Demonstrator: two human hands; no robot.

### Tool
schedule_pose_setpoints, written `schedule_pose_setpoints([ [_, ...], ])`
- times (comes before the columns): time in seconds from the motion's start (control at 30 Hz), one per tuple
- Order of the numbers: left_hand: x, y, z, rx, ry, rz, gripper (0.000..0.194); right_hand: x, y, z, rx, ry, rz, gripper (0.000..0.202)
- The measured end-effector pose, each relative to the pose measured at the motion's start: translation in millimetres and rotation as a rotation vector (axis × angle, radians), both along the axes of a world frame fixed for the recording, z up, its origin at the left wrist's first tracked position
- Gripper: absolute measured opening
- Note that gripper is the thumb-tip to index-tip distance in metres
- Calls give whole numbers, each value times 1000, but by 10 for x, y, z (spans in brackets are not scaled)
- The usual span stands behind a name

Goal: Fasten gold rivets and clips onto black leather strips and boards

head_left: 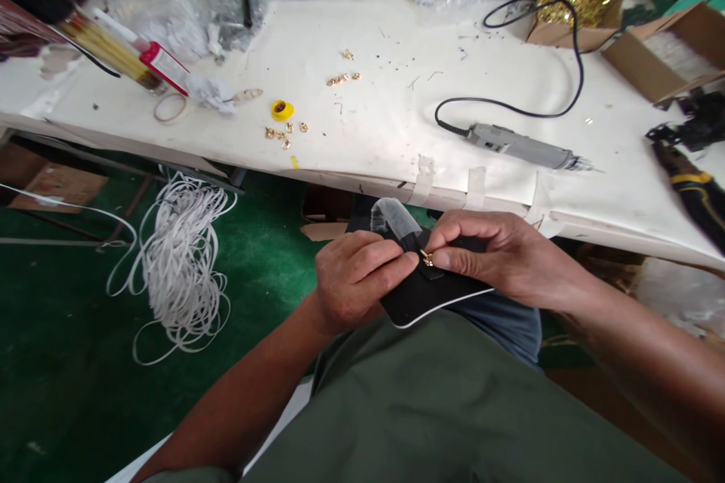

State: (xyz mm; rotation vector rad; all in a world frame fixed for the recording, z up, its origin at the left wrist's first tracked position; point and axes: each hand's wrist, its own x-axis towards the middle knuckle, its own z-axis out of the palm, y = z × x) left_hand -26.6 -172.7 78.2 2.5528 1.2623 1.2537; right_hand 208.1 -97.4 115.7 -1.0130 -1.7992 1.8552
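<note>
A black flat panel with a white edge [419,306] rests over my lap, in front of the table edge. My left hand [359,272] is closed on its left side, fingertips pressing beside a black strap piece [412,243]. Translucent wrapping [396,217] curls up from that strap. My right hand [487,253] pinches a small gold metal fitting [428,259] between thumb and forefinger, right at the strap and close to my left fingertips. Whether the fitting goes through the strap is hidden by the fingers.
On the table lie a grey rotary tool [521,146] with a black cord, loose gold fittings [277,133], a yellow round container [282,110] and pliers [694,181]. A cardboard box of gold parts [578,15] stands at back right. White cord [184,264] is heaped on the left.
</note>
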Motion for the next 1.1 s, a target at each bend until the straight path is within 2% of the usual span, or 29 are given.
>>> schedule_pose_setpoints([
  [0.17,23,-6,-52,-34,1,1,22,11,-5,-33,209,-41,35,19],
  [0.33,76,-5,-75,-54,-22,16,24,35,-52,-64,302,-25,36,18],
  [0.5,107,31,-25,-64,-40,22,22,93,-37,31,345,-8,66,18],
  [0.57,114,40,-4,-66,-56,20,22,121,-18,49,369,36,102,27],
  [0.67,122,35,8,-74,-74,21,22,141,-10,22,438,86,143,51],
  [0.7,125,30,6,-80,-76,21,22,139,-14,6,466,85,140,49],
  [0.83,146,14,4,-85,-87,25,23,114,-52,-32,585,41,91,20],
  [0.97,178,23,21,-83,-112,16,27,126,-77,-39,653,7,97,23],
  [1.1,198,28,41,-134,-156,-61,26,160,-90,-62,693,7,98,29],
])
